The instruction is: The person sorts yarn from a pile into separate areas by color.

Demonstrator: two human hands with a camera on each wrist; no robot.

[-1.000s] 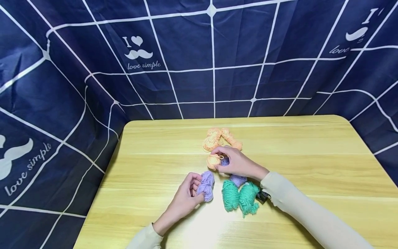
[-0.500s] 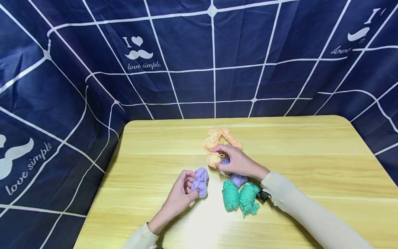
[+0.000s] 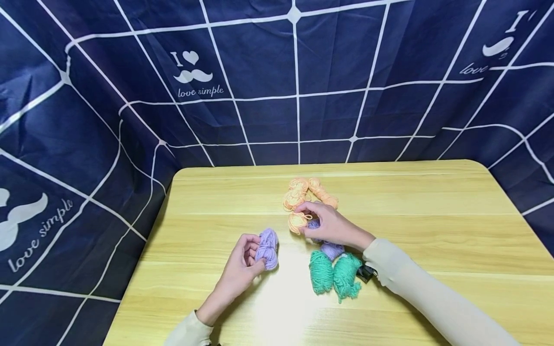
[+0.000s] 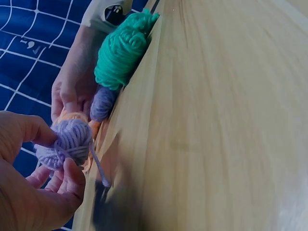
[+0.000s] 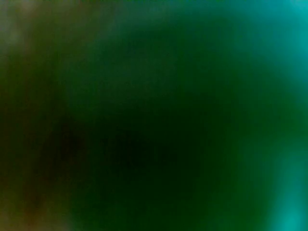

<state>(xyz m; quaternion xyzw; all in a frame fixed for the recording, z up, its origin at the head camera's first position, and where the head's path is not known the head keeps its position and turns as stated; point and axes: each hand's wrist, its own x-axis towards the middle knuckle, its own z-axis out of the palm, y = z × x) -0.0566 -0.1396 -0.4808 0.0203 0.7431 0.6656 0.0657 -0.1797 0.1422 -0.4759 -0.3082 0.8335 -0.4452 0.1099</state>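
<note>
My left hand [image 3: 239,264] pinches a light purple yarn skein [image 3: 267,249] between thumb and fingers, held above the table; a loose yarn end dangles from it in the left wrist view. My right hand [image 3: 325,223] grips a small peach yarn skein [image 3: 297,223] by its right side. Partly under that hand lies a darker purple skein [image 3: 314,224]. Just below the right hand sits another purple skein [image 3: 332,250], with two green skeins [image 3: 321,272] side by side in front of it. The right wrist view is only a dark green blur.
Two more peach skeins [image 3: 296,193] lie behind the right hand, one partly covered by it. The wooden table [image 3: 207,202] ends at a dark blue cloth [image 3: 259,120] with white lines. A black object [image 3: 365,273] shows at the right sleeve.
My left hand has moved left and slightly away from me with the light purple skein, widening its distance from the pile. The right hand has stayed almost still on the peach skein.
</note>
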